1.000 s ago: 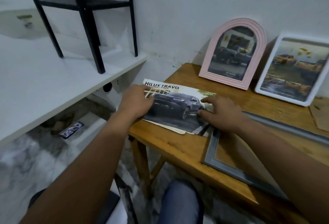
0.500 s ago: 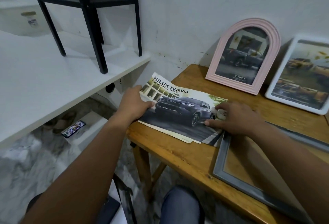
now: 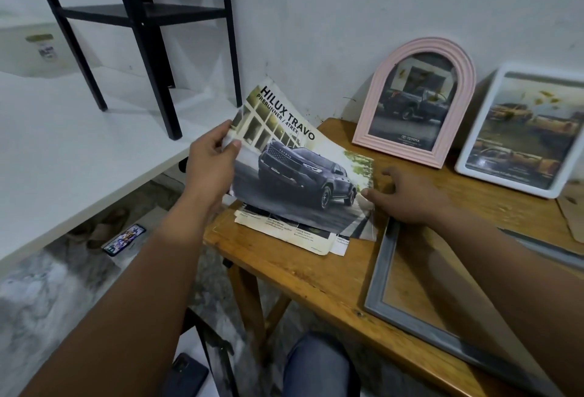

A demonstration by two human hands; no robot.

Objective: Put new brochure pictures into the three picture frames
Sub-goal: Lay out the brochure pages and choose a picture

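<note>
Brochure (image 3: 294, 156) pinched in left hand (image 3: 211, 166), tilted.

A black metal shelf stand (image 3: 139, 36) is standing on a white shelf (image 3: 79, 150) at left. Below it, a phone with a lit screen (image 3: 124, 239) is lying beside brown sandals (image 3: 101, 229).

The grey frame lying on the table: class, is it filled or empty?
Empty. Bare wood shows through the grey frame; no picture sits inside it.
</note>
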